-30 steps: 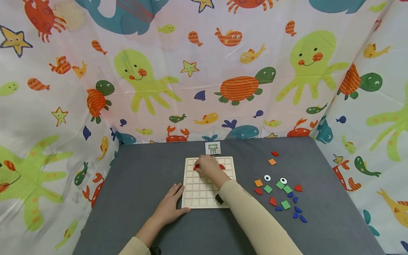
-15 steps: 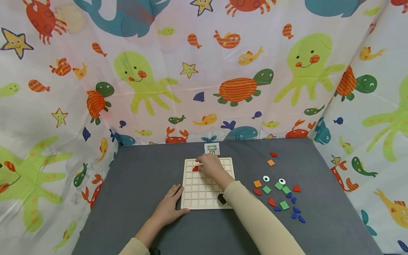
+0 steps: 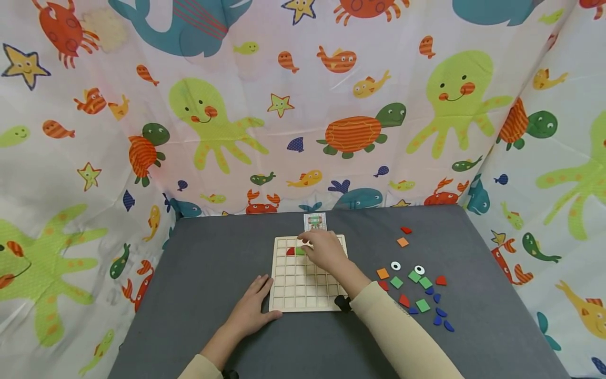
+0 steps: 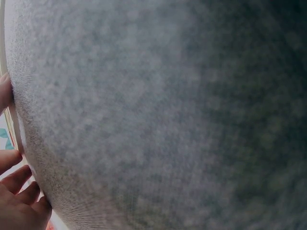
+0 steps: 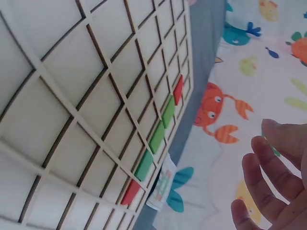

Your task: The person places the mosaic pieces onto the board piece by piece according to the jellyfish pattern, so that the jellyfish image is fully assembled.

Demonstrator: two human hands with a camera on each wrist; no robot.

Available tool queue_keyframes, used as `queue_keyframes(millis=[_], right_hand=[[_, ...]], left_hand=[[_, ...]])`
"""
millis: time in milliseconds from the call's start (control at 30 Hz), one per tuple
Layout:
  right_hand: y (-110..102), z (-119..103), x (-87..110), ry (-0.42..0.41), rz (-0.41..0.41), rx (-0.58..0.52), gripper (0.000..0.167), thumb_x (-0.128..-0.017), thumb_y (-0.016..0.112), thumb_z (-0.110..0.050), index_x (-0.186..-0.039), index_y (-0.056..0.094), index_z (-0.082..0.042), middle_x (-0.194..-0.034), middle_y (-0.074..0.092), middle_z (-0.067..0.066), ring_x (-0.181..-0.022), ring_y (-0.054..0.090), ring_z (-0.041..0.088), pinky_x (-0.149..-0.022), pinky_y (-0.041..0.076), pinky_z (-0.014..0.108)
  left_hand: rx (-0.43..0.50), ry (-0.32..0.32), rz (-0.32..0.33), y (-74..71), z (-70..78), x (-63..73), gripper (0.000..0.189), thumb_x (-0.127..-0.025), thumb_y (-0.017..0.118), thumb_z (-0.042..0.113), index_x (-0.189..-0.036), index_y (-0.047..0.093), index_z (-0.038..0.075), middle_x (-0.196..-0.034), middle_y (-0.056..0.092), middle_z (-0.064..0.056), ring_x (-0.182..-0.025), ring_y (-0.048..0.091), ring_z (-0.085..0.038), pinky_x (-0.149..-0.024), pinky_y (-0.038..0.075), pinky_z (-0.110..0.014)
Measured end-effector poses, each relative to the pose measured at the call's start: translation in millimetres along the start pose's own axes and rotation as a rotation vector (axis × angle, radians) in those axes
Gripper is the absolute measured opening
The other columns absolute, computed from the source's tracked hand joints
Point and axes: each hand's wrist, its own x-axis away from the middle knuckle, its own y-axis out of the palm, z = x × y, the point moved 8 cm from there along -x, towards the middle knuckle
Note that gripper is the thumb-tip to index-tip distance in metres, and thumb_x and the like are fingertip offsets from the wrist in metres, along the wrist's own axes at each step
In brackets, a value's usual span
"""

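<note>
A wooden grid board (image 3: 295,288) lies on the grey table. My left hand (image 3: 249,309) rests at its left edge, fingers extended and touching the side; in the left wrist view only several fingertips (image 4: 29,194) show. Over the upper part of the board is my right hand (image 3: 325,251), with nothing in its loosely bent fingers. One row holds a red piece (image 5: 178,90), then three green squares (image 5: 156,137), then another red piece (image 5: 130,192). From the head, the right hand hides part of that row.
A small printed card (image 3: 314,220) lies just behind the board. To the right are scattered loose pieces: green squares (image 3: 423,305), blue shapes (image 3: 441,312), red shapes (image 3: 441,280), orange squares (image 3: 382,273) and white rings (image 3: 395,266). A patterned curtain (image 3: 284,131) stands behind the table.
My right hand has moved right along the row and slightly up off the board, uncovering a green square beside the left red piece. The left hand stays put.
</note>
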Motion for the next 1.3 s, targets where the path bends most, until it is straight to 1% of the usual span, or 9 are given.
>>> queue_keyframes(millis=[133,333,500,567,700,900,1000,1167,1300], right_hand=[[-11.8,3.1,11.2,0.010,0.031,-0.040,0.025,-0.093,0.075,-0.018,-0.118,0.075,-0.018,-0.109,0.075,0.001,-0.096,0.070,0.021,-0.085,0.052,0.046],[-19.7,17.4,30.5,0.053,0.054,-0.071,0.026,-0.092,0.075,-0.020,-0.119,0.075,-0.017,-0.107,0.075,0.002,-0.094,0.070,0.023,-0.088,0.052,0.047],[-28.8,37.3,47.3,0.091,0.098,-0.136,0.027,-0.091,0.076,-0.014,-0.118,0.075,-0.014,-0.109,0.075,0.004,-0.093,0.071,0.024,-0.080,0.056,0.044],[-32.1,46.7,53.9,0.109,0.110,-0.160,0.028,-0.091,0.076,-0.013,-0.118,0.075,-0.012,-0.108,0.074,0.005,-0.094,0.070,0.026,-0.078,0.056,0.045],[-36.1,65.5,66.6,0.144,0.130,-0.177,0.028,-0.091,0.076,-0.012,-0.118,0.075,-0.010,-0.109,0.073,0.006,-0.094,0.069,0.027,-0.076,0.056,0.044],[-43.8,88.1,83.5,0.175,0.170,-0.175,0.029,-0.088,0.078,-0.010,-0.117,0.075,-0.008,-0.106,0.073,0.007,-0.089,0.069,0.024,-0.074,0.056,0.042],[-48.6,98.9,91.1,0.193,0.170,-0.169,0.031,-0.087,0.079,-0.009,-0.118,0.074,-0.006,-0.108,0.073,0.008,-0.091,0.069,0.025,-0.076,0.056,0.044],[-52.5,121.7,103.8,0.240,0.132,-0.175,0.034,-0.089,0.077,-0.007,-0.122,0.072,-0.008,-0.113,0.071,0.008,-0.095,0.067,0.026,-0.082,0.056,0.046],[-51.5,142.2,116.1,0.279,0.090,-0.172,0.037,-0.090,0.075,-0.005,-0.126,0.070,-0.008,-0.117,0.070,0.010,-0.098,0.066,0.028,-0.082,0.056,0.047]], left_hand=[[0.003,-0.005,-0.003,-1.1,0.6,1.2,0.096,-0.081,0.081,0.053,-0.157,0.038,0.011,-0.164,0.032,-0.011,-0.154,0.024,-0.034,-0.113,0.038,-0.056],[0.015,0.002,-0.002,-2.7,4.8,3.0,0.095,-0.082,0.081,0.051,-0.157,0.038,0.009,-0.164,0.032,-0.012,-0.154,0.024,-0.035,-0.113,0.037,-0.056],[0.023,0.005,0.000,-3.5,6.5,3.1,0.095,-0.082,0.082,0.049,-0.156,0.039,0.008,-0.163,0.033,-0.014,-0.153,0.025,-0.035,-0.113,0.037,-0.056],[0.022,0.006,0.003,-3.9,6.6,3.1,0.095,-0.081,0.082,0.049,-0.156,0.040,0.008,-0.163,0.033,-0.014,-0.153,0.025,-0.036,-0.113,0.037,-0.056],[0.019,0.003,0.006,-4.5,5.8,3.2,0.095,-0.082,0.082,0.049,-0.156,0.039,0.009,-0.163,0.033,-0.013,-0.153,0.025,-0.035,-0.113,0.037,-0.056],[0.019,0.000,-0.003,-2.8,3.8,3.2,0.095,-0.081,0.082,0.050,-0.156,0.039,0.009,-0.163,0.033,-0.013,-0.153,0.025,-0.036,-0.113,0.037,-0.056],[0.020,-0.001,-0.009,-2.2,3.4,2.7,0.095,-0.082,0.081,0.050,-0.156,0.039,0.009,-0.164,0.033,-0.013,-0.153,0.025,-0.036,-0.113,0.037,-0.056],[0.002,-0.001,-0.009,-0.9,1.8,1.6,0.096,-0.082,0.081,0.052,-0.156,0.039,0.009,-0.164,0.032,-0.012,-0.153,0.025,-0.035,-0.114,0.037,-0.055],[0.007,-0.003,-0.011,-1.3,2.3,1.3,0.096,-0.082,0.081,0.052,-0.156,0.039,0.009,-0.164,0.032,-0.012,-0.153,0.024,-0.035,-0.114,0.037,-0.056]])
